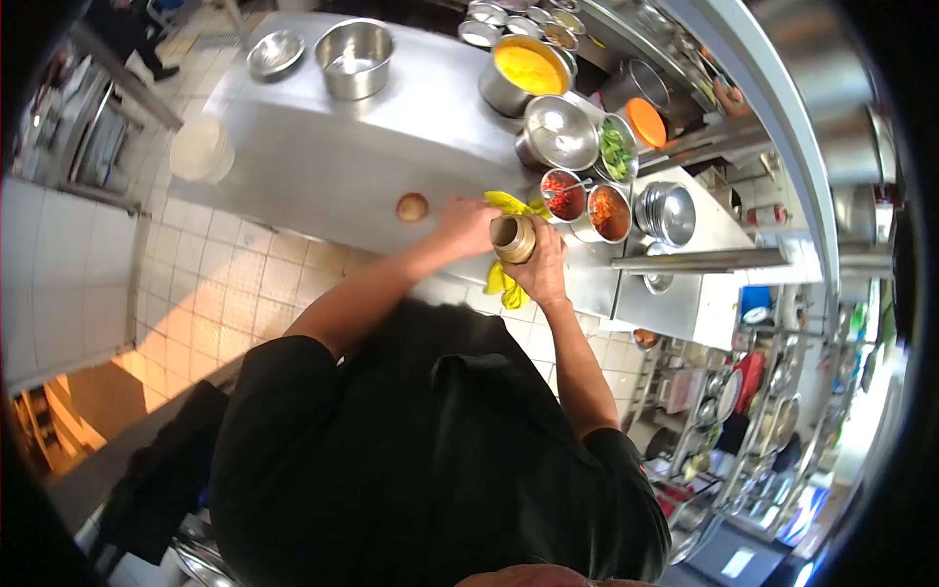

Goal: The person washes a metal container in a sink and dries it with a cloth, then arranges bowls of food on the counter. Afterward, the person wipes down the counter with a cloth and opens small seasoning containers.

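My right hand (544, 268) is wrapped round a brownish-gold jar (514, 240), its open mouth facing up toward the camera. Close to the jar's left side is my left hand (469, 227), with its fingers near or against a yellow-green cloth (509, 203); whether they grip it is too small to tell. More of the yellow-green cloth hangs below the jar at the counter's edge. A small round brown object (412, 206) lies on the steel counter (323, 166), left of my left hand.
Beyond my hands stand a pot of yellow liquid (529, 67), a lidded pot (560, 134), chopped greens (615, 151) and two red-filled containers. An empty steel pot (354, 61) and a bowl (276, 53) are at the back left. A person's leg (155, 59) shows at top left.
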Motion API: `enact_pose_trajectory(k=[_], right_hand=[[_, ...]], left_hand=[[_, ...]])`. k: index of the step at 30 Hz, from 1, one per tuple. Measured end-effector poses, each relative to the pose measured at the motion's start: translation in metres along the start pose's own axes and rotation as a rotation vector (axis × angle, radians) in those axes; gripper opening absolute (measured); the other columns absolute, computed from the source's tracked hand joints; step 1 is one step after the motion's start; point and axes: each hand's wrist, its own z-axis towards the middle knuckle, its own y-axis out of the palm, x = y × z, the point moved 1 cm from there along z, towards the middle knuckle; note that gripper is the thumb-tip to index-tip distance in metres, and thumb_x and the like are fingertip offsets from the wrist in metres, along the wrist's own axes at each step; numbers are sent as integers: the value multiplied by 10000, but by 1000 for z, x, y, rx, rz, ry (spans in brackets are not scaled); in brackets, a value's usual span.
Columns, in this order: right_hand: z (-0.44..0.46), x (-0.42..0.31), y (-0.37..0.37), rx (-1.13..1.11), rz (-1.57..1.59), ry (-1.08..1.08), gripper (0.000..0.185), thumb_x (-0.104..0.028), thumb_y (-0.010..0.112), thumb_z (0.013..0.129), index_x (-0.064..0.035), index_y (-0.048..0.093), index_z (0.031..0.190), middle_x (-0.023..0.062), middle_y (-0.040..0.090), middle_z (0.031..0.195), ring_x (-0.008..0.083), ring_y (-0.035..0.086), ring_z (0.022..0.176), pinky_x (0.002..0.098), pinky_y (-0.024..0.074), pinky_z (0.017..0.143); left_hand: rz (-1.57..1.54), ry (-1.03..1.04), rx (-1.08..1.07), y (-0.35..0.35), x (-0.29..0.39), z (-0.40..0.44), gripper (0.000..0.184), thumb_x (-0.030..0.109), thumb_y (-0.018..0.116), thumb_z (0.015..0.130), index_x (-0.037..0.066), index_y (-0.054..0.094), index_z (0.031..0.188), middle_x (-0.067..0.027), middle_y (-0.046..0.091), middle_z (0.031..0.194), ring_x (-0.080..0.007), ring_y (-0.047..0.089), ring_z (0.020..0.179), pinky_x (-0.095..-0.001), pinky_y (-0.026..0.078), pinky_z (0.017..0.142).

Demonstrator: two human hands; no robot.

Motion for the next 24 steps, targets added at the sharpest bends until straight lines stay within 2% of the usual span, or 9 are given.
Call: enact_pose_trajectory(k=[6, 7, 10, 12, 14, 15, 18, 21, 24], right_hand=[[-30, 23, 1, 237, 216, 194, 839, -218, 870, 606, -49, 473, 1326, 157, 584, 1191, 356, 552, 1129, 477, 392, 998], [-35, 30, 5, 298, 309, 206, 842, -182, 875, 589, -34, 473, 1314, 175, 588, 1184, 358, 573, 1113, 463, 436, 970], [-50, 45, 9, 363, 636, 351, 835, -140, 873, 572, -16, 478, 1297, 194, 593, 1172, 361, 594, 1093, 448, 473, 943], [-60, 57, 18, 472, 718, 354, 835, -114, 865, 560, -7, 479, 1293, 206, 595, 1160, 363, 606, 1075, 438, 488, 933], [-65, 68, 24, 565, 801, 360, 838, -114, 862, 558, -7, 479, 1295, 204, 594, 1151, 367, 599, 1077, 440, 481, 935], [-70, 69, 17, 579, 695, 352, 848, -111, 858, 556, -9, 475, 1305, 202, 587, 1153, 368, 591, 1078, 443, 476, 934], [-73, 77, 8, 556, 564, 359, 853, -110, 857, 549, -16, 474, 1305, 202, 578, 1160, 379, 582, 1067, 451, 472, 928], [-65, 82, -5, 503, 506, 302, 868, -112, 868, 563, -25, 455, 1322, 182, 574, 1188, 337, 590, 1089, 424, 473, 953], [-52, 79, -25, 472, 970, 287, 888, -118, 881, 584, -24, 427, 1342, 155, 572, 1201, 280, 584, 1125, 389, 464, 990]], left_hand=[[285, 145, -254, -19, 51, 36, 324, 241, 702, 739, 137, 708, 1046, -107, 689, 1060, -275, 609, 1116, -513, 423, 900], [353, 167, -305, -18, 60, 42, 326, 236, 698, 739, 139, 710, 1050, -107, 689, 1058, -276, 610, 1113, -516, 421, 902], [536, 223, -432, -10, 92, 63, 327, 224, 687, 737, 150, 714, 1054, -106, 689, 1055, -277, 614, 1101, -522, 417, 904], [631, 259, -508, -4, 116, 72, 319, 222, 683, 732, 160, 717, 1043, -101, 688, 1057, -277, 619, 1086, -524, 417, 900], [643, 357, -462, 6, 122, 77, 323, 249, 692, 729, 173, 721, 1042, -99, 691, 1019, -277, 633, 1049, -534, 415, 892], [641, 404, -431, 9, 124, 80, 326, 263, 697, 727, 179, 723, 1041, -98, 692, 1000, -277, 640, 1030, -540, 413, 889], [488, 418, -295, 13, 120, 75, 365, 235, 741, 687, 174, 719, 1046, -112, 698, 995, -314, 659, 984, -515, 457, 872], [-53, 287, -284, 18, 91, 75, 391, 168, 777, 649, 119, 697, 1028, -75, 694, 967, -269, 670, 928, -409, 502, 850], [-602, 147, -262, 40, 55, 84, 384, 99, 775, 632, 60, 656, 995, -20, 659, 964, -188, 638, 896, -300, 506, 813]])
